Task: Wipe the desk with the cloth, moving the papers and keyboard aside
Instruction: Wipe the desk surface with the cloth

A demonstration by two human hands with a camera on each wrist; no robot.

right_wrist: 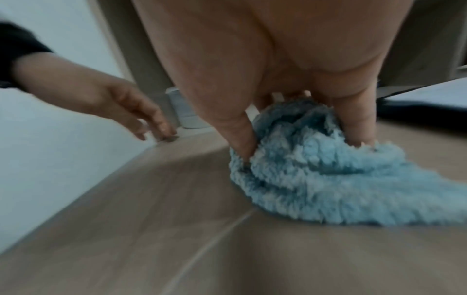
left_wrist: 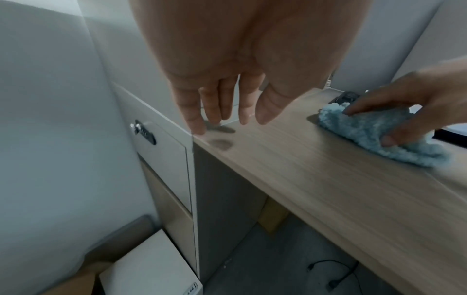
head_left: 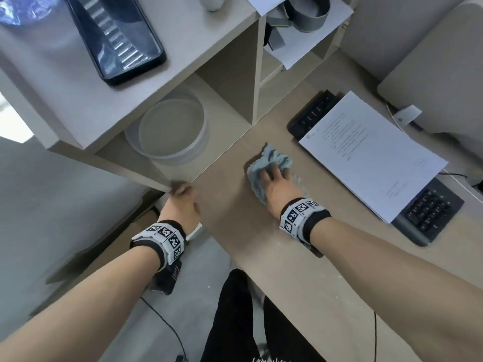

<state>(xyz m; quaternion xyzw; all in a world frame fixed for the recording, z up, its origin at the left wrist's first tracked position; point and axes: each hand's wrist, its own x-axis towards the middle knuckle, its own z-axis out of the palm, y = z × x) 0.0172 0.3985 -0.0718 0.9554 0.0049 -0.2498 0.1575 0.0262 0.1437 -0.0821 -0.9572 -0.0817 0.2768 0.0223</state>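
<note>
Wiping under way: the right hand [head_left: 277,184] presses the cloth [head_left: 271,163], fingers dug in, on the desk [head_left: 235,210] — left hand [head_left: 183,202] spread, empty; next sweep meets papers [head_left: 371,155] on the keyboard [head_left: 428,212] — shift them

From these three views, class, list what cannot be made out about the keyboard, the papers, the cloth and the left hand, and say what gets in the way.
- Keyboard: its middle is hidden under the papers in the head view.
- Papers: the print is too small to read in the head view.
- Cloth: its right end is cut off by the frame edge in the right wrist view.
- Left hand: its fingertips are blurred in the head view, so contact with the desk is unclear there.
</note>
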